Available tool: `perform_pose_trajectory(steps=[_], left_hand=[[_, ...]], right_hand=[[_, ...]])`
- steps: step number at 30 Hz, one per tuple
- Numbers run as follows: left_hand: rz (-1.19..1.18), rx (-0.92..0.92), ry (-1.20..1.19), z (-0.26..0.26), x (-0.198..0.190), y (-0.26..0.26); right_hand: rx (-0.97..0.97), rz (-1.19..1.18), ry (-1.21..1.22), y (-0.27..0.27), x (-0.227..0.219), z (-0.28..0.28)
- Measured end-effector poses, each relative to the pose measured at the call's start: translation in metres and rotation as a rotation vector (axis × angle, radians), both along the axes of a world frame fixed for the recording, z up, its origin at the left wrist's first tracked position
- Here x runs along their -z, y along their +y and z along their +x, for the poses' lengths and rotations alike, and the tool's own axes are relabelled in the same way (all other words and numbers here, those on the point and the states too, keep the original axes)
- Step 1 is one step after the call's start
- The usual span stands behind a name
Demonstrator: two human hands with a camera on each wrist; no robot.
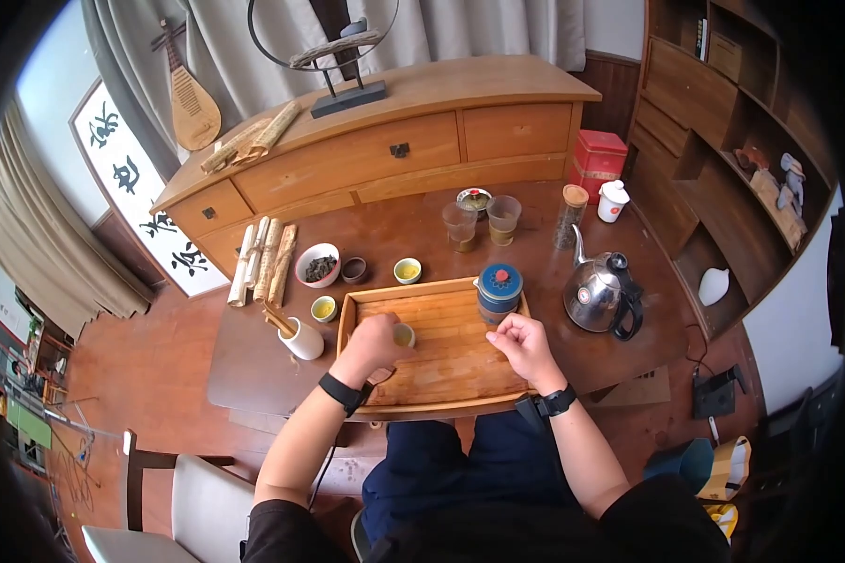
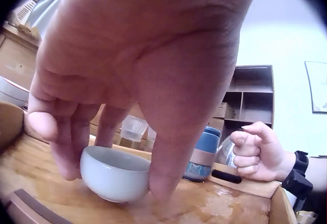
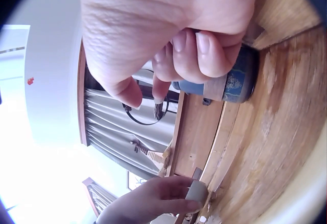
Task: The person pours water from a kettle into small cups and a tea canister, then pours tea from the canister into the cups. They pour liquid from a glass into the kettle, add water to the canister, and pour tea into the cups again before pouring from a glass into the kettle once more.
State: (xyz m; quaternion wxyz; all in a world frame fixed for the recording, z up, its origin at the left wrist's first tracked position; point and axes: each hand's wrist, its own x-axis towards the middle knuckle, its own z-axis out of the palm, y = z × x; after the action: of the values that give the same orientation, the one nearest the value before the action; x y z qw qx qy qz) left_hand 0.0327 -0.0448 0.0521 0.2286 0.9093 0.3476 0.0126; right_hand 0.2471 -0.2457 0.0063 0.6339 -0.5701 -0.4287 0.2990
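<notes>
My left hand (image 1: 371, 342) reaches down over the wooden tea tray (image 1: 455, 380), thumb on one side and fingers on the other of a small pale teacup (image 2: 115, 175). The cup is upright, close over the tray's wet boards. My right hand (image 1: 523, 349) is above the tray's right side, fingers loosely curled, with a gap between thumb and index finger and nothing held. Just beyond it, a blue lidded canister (image 1: 499, 293) with a red knob stands at the tray's far right corner; the right hand's fingers partly cover it in the right wrist view (image 3: 240, 78).
Left of the tray are a white tool holder (image 1: 302, 340), two cups of yellow tea (image 1: 324, 309) and a bowl of dark leaves (image 1: 318, 266). Glass cups (image 1: 503, 220) stand behind, and a steel kettle (image 1: 599, 298) to the right. A wooden cabinet (image 1: 366, 155) backs the table.
</notes>
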Motion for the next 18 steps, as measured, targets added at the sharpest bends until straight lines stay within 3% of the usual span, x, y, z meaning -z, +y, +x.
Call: perform_pose_trajectory(steps=[3,5,7,10,14,18], left_hand=[[0.069,-0.099,-0.048,-0.007,-0.014,0.025],[0.245,-0.172,-0.093,-0.017,-0.013,0.049],[0.236,-0.239,-0.076,-0.027,-0.028,0.063],[0.333,-0.349,0.009,-0.039,-0.004,0.105],[0.327,-0.384,0.078,-0.03,-0.005,0.116],[0.329,-0.307,-0.047,0.008,0.004,0.119]], right_hand=[[0.001,0.0,0.004,0.001,0.001,0.0],[0.0,-0.001,0.003,0.001,0.002,0.0],[0.007,-0.009,-0.012,0.001,0.003,0.0],[0.009,-0.01,-0.019,0.001,0.002,0.001],[0.009,-0.013,-0.007,0.001,0.001,0.001],[0.004,-0.014,-0.013,0.001,0.002,0.001]])
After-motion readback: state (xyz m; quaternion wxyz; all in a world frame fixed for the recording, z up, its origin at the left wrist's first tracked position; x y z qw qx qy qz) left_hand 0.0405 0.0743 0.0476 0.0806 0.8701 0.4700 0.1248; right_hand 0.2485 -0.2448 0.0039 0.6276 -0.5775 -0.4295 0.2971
